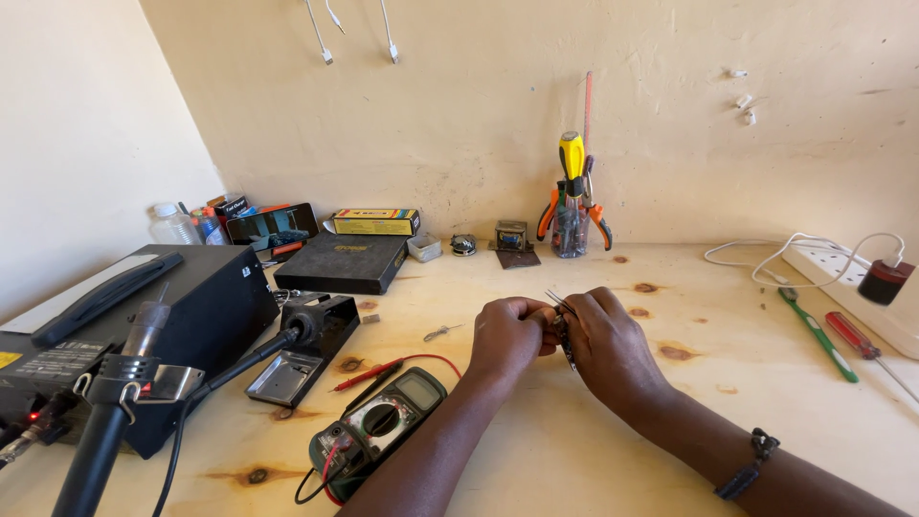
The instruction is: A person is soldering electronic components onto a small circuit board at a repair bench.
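My left hand (504,337) and my right hand (605,347) meet over the middle of the wooden bench. Both pinch a small dark part (562,327) between their fingertips. Thin metal tweezers (556,301) stick up from between the hands; I cannot tell which hand grips them. A green multimeter (380,429) with a red probe (369,375) lies just left of my left forearm. A dark bracelet (750,463) sits on my right wrist.
A black rework station (105,330) with a hot-air wand (115,393) fills the left. A soldering-iron stand (302,359) and a black case (343,260) lie behind. A jar of pliers and screwdrivers (572,213) stands at the wall. A power strip (862,287), green toothbrush (816,335) and red screwdriver (855,337) lie right.
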